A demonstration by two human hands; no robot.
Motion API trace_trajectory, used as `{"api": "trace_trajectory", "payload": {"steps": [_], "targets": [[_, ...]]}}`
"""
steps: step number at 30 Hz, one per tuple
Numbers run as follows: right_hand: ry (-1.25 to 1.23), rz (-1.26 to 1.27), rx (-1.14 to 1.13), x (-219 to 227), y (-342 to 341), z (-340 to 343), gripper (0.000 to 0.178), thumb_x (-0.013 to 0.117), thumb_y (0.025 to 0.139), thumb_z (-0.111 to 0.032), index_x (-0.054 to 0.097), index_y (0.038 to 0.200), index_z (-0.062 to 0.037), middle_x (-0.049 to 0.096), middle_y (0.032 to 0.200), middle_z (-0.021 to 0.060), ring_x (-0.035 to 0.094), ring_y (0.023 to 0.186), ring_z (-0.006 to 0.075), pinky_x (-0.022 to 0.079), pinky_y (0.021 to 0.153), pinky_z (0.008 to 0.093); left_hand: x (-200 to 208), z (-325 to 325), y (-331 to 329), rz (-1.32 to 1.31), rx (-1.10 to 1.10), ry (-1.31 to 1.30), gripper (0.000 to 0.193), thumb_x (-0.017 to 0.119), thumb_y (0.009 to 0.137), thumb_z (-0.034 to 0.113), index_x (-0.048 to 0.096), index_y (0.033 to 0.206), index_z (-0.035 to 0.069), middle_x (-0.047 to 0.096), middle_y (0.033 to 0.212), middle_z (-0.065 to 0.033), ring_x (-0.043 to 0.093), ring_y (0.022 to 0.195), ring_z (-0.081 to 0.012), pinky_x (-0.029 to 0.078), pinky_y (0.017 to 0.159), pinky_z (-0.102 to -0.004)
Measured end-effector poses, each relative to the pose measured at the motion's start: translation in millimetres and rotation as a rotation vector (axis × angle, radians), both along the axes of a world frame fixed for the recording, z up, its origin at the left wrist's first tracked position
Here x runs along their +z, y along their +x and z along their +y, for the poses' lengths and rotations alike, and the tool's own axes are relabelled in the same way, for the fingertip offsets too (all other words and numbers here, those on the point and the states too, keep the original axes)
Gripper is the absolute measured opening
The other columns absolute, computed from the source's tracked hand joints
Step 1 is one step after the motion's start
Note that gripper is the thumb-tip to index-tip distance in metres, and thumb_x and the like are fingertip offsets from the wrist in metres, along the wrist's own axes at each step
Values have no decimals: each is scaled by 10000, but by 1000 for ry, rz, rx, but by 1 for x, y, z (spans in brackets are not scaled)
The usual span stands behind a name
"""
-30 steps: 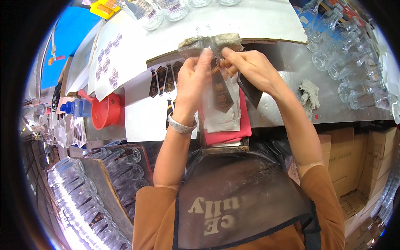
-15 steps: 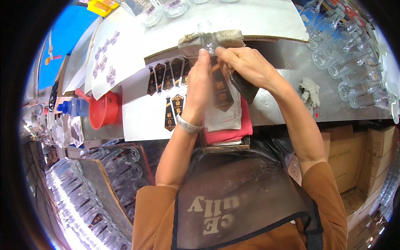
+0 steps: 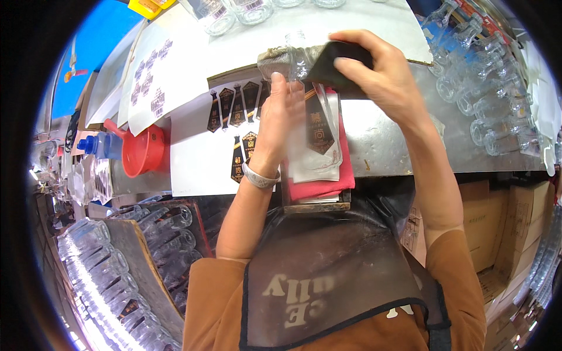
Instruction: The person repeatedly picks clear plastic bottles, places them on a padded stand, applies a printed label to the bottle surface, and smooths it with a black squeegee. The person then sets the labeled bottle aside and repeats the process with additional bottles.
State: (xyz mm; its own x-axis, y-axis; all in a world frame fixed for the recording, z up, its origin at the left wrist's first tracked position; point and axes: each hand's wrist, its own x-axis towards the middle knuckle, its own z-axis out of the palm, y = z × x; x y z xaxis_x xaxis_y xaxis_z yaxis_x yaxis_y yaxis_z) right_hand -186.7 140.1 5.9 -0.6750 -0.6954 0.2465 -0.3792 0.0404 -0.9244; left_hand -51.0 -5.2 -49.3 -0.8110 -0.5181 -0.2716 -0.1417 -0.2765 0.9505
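Grey metal worktop (image 3: 374,149) spans centre to right; white board (image 3: 386,14) across top. Blue panel (image 3: 108,41), upper left. Brown cartons (image 3: 494,228) below worktop, lower right. Bright white glare (image 3: 88,275), lower left.

I have my left forearm (image 3: 241,216) slanting forward, left hand (image 3: 274,120) on edge, thumb (image 3: 278,85) extended, fingers blurred; I hold my right forearm (image 3: 436,181) leaning inward, right hand (image 3: 389,76) farther forward, curled in a grip.
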Motion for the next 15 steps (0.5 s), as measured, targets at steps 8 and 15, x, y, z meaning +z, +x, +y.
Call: {"api": "trace_trajectory", "payload": {"steps": [8, 15], "targets": [[15, 730, 39, 26, 4, -29, 281, 643, 843, -43, 664, 1122, -23, 699, 1013, 147, 686, 891, 305, 554, 812, 355, 15, -2, 19, 15, -15, -108, 807, 317, 1047, 628, 479, 1387, -85, 595, 1353, -201, 601, 1221, -259, 477, 999, -377], [50, 714, 350, 13, 65, 14, 240, 698, 743, 24, 667, 961, -71, 660, 936, 88, 648, 907, 281, 551, 827, 379, 11, -4, 49, 85, -6, -255, 594, 424, 1072, 423, 433, 1455, -31, 526, 1433, -210, 564, 1285, -295, 476, 1041, -397]]}}
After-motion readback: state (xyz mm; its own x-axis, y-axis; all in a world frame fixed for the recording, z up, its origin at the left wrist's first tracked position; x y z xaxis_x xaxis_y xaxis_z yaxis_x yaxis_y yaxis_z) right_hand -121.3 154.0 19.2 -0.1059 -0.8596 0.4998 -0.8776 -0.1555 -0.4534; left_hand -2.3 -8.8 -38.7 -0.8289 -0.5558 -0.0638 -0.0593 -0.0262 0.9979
